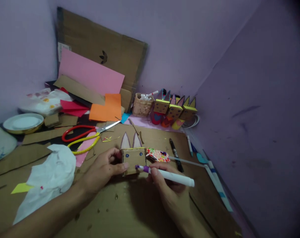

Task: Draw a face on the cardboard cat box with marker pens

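My left hand [102,170] grips a small cardboard box [133,160] with two purple dot eyes, holding it by its left side on the cardboard work sheet [130,208]. My right hand [169,190] is closed around a white marker [168,175] with a purple tip. The tip touches the box's lower right front. Two pointed cardboard ears [130,140] lie just behind the box. A small patterned red paper piece [158,154] rests right of the box.
Red and yellow scissors [84,137] lie to the left, beside crumpled white paper [49,177]. Three finished eared box figures [174,110] and a small basket [142,105] stand at the back. Black and white pens [176,152] lie on the right. Pink and orange sheets [97,89] lean on cardboard.
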`<state>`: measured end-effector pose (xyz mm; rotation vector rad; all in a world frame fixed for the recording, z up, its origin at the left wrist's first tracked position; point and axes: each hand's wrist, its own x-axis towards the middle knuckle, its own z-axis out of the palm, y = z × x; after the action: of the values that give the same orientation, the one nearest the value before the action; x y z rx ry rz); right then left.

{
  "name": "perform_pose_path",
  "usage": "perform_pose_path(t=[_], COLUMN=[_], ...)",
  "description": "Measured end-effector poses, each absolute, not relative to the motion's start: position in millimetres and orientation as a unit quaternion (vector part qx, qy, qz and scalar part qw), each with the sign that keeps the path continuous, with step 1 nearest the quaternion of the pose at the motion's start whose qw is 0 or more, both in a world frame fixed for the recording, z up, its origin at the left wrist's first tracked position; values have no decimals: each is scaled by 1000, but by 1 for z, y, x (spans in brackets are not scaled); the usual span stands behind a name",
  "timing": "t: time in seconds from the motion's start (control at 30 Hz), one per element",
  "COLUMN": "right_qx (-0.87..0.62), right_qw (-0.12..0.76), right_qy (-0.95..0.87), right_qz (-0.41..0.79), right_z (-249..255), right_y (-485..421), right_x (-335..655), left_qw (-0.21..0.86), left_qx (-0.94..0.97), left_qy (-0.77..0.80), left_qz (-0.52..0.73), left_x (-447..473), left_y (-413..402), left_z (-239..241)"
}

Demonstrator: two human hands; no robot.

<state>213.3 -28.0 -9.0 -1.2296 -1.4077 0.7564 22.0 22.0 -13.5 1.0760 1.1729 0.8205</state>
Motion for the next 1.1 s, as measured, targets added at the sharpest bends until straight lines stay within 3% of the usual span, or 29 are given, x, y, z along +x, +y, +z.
perform_pose_path(t=[0.5, 1.1], right_qx=[-547, -502], right_qw=[592, 511], right_qy=[-516, -655], right_qz=[289, 241], right_z=[-1, -7], right_y=[-27, -29], right_x=[217, 213], left_qw=[628, 622], left_qx=[459, 474], left_qy=[515, 526], left_qz=[360, 334], left_x=[23, 26], left_y=[20, 19], left_z=[-8, 6])
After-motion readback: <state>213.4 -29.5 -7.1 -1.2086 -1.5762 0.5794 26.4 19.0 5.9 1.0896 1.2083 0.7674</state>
